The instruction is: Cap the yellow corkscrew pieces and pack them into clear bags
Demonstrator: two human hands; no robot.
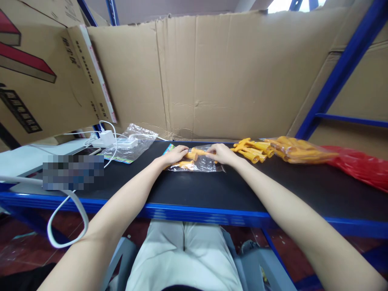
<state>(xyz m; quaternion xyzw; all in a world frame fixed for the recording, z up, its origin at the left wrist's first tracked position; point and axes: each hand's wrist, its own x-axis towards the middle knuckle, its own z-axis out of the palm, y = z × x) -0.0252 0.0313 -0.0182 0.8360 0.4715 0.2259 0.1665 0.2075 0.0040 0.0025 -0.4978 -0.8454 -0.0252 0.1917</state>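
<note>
A clear plastic bag [206,165] with a coloured header at its left end lies flat on the black tabletop. Yellow-orange plastic pieces with flared tube-like ends [185,164] are in or on it. My left hand [175,156] rests over the header end, its fingers curled onto the bag. With fingers closed, my right hand [223,154] grips the far end of one yellow-orange plastic piece [198,151] above the bag. Whether that piece is fully inside the bag is unclear. Just right of this hand lies a loose pile of similar yellow pieces [253,150].
Farther right are a filled bag of yellow pieces [298,149] and a red plastic bag [357,163]. At left lie another clear bag [133,139], a white power strip [121,142] and looping white cables [81,214]. Cardboard [227,81] stands behind; a blue shelf post [336,68] slants at right.
</note>
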